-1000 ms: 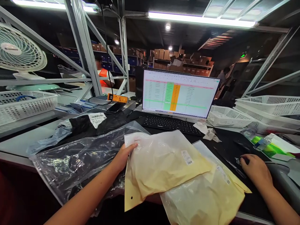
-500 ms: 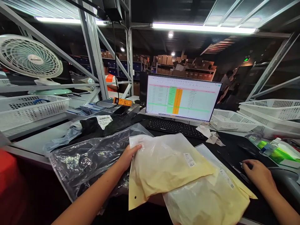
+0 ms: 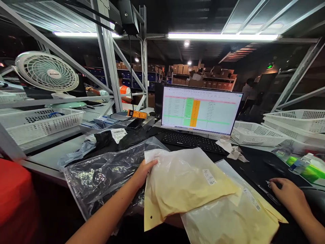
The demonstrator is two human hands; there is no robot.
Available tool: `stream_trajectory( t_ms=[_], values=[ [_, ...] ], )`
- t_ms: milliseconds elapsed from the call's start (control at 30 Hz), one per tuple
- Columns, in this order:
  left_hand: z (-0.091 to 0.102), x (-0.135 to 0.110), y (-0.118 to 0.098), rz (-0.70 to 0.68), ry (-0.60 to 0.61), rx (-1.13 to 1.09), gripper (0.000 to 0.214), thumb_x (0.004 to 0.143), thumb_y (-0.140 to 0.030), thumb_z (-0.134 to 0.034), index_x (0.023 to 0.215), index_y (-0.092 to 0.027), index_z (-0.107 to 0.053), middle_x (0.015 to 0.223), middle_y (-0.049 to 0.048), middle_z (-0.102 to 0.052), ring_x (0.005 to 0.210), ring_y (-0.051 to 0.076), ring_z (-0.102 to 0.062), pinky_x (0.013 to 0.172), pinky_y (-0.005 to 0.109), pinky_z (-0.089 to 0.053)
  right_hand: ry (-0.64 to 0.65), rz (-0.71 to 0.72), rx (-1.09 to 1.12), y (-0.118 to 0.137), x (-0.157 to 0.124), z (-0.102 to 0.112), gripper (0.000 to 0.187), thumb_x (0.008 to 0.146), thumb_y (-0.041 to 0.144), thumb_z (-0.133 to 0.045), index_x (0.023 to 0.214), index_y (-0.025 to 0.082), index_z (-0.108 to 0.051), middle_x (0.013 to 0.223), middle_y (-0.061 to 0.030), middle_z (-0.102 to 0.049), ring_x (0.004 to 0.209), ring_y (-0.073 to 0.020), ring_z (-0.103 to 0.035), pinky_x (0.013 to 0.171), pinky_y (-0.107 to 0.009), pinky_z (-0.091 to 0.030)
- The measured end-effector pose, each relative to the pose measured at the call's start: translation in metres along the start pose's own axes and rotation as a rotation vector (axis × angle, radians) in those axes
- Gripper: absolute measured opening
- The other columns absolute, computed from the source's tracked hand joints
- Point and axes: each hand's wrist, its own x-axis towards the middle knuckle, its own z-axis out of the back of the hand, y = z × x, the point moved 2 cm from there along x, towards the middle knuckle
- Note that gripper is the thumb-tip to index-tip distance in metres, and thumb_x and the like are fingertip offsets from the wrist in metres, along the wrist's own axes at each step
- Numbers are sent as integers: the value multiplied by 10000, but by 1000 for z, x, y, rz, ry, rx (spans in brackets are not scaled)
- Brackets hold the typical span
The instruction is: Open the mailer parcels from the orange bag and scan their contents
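My left hand (image 3: 146,170) pinches the upper left corner of a frosted plastic bag (image 3: 188,179) with something yellow inside and a small printed label. A second bag (image 3: 233,217) of the same kind lies partly beneath it, its label on the right side. To the left, a clear plastic bag (image 3: 106,176) with dark contents spreads under my left forearm. My right hand (image 3: 289,194) rests on the black desk mat, fingers loosely curled and thumb apart, with nothing visible in it. Close to its fingertips lies a slim pen-like tool (image 3: 273,199).
A monitor (image 3: 175,110) showing a spreadsheet stands behind a black keyboard (image 3: 193,140). Crumpled paper (image 3: 237,154), a mouse (image 3: 275,166) and white baskets (image 3: 256,134) are at right. A fan (image 3: 48,73) and a white basket (image 3: 45,125) stand left. A co-worker (image 3: 124,91) is beyond the frame.
The whole view has shifted, so everything sits slightly lower and further right. My left hand keeps its hold on the bag; my right hand stays beside the tool.
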Motion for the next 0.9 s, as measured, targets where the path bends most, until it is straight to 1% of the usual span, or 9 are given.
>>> stream_trajectory(
  t_ms=[167, 300, 400, 533, 633, 733, 767, 833, 900],
  values=[
    [0, 0, -1, 1, -27, 17, 527, 519, -456, -867, 935, -161, -734, 878, 88, -774, 909, 327, -703, 832, 393, -522, -10, -6, -13, 5, -1, 6, 369, 733, 505, -392, 781, 242, -646, 1009, -142, -681, 971, -362, -627, 840, -494, -495],
    [-1, 0, -3, -5, -27, 17, 574, 502, -461, -876, 962, -149, -731, 935, 101, -773, 926, 327, -700, 841, 388, -517, -13, -11, -18, 9, -3, 9, 384, 719, 496, -386, 770, 219, -647, 996, -144, -682, 979, -351, -624, 851, -480, -498],
    [0, 0, -2, -2, -11, 18, 572, 518, -465, -872, 969, -146, -725, 956, 107, -772, 910, 323, -704, 831, 388, -521, -13, -6, -35, 11, -4, 9, 385, 758, 463, -376, 791, 204, -659, 1002, -147, -680, 976, -333, -623, 849, -456, -499],
    [1, 1, 0, -15, -13, 11, 585, 528, -465, -876, 992, -146, -716, 969, 110, -772, 948, 337, -704, 832, 396, -532, -37, 7, -73, 17, -5, 14, 313, 787, 370, -409, 793, 185, -662, 967, -139, -678, 949, -310, -627, 853, -428, -502],
    [0, 3, 0, -18, 11, 33, 597, 531, -447, -891, 1020, -151, -717, 1008, 116, -768, 978, 337, -700, 848, 406, -542, -120, 81, -174, 28, -13, 29, 288, 838, 297, -421, 836, 154, -672, 1042, -161, -653, 1035, -332, -585, 926, -437, -453],
    [0, 5, 2, -23, -1, 71, 619, 469, -434, -928, 984, -153, -730, 961, 102, -774, 911, 308, -708, 842, 395, -556, -303, 167, -336, 45, -26, 54, 284, 882, 242, -451, 958, 102, -686, 1131, -192, -619, 1109, -359, -522, 970, -463, -384],
    [0, 6, 3, -24, -22, 77, 626, 441, -431, -939, 964, -155, -733, 934, 92, -775, 885, 298, -709, 833, 386, -561, -346, 167, -352, 51, -29, 62, 281, 881, 228, -467, 986, 90, -688, 1130, -191, -620, 1107, -352, -515, 965, -462, -378],
    [1, 8, 6, -19, -59, 81, 635, 410, -412, -954, 953, -165, -736, 912, 67, -776, 858, 276, -707, 811, 361, -571, -392, 87, -322, 57, -32, 72, 268, 874, 206, -486, 975, 83, -702, 1117, -184, -627, 1108, -340, -504, 952, -464, -376],
    [1, 10, 8, 0, -75, 63, 639, 421, -378, -962, 987, -186, -736, 929, 25, -778, 848, 236, -704, 788, 310, -577, -384, 41, -322, 59, -31, 75, 269, 878, 206, -486, 963, 87, -712, 1116, -175, -627, 1121, -334, -489, 935, -461, -381]
  ],
)
